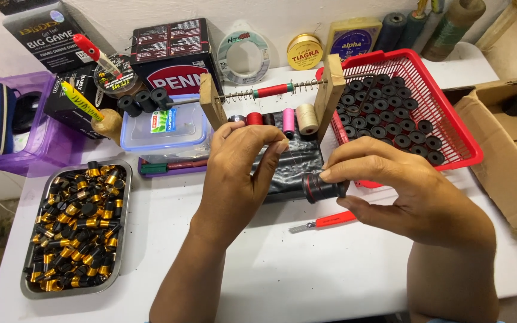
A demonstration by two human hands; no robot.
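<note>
Centrally, just below the middle of the frame, the person's right hand [411, 191] pinches a short black cylinder [321, 188] between thumb and fingertips. The piece is dark and glossy, lies on its side, and shows a thin red band wrapped near its left end; its right end is hidden under the fingers. It is held in the air above the white table [306, 269], over the lower edge of a black mat [288, 167].

To its left, the left hand [237, 170] is raised with its back to the camera, fingers bent and thumb tip pressed to fingertip; a very fine thread seems to run down from the pinch, but it is too thin to be sure what is held.

Behind the hands stands a small wooden frame [330, 90] carrying a horizontal rod with springs and a red spool, with a row of thread spools [297, 119] below it. At upper right a red basket [450, 119] holds rows of black rings. At lower left a metal tray [28, 281] is heaped with black-and-gold parts. A red-handled craft knife [327, 221] lies on the table just under the cylinder, and a cardboard box [504, 155] sits at the right edge.
</note>
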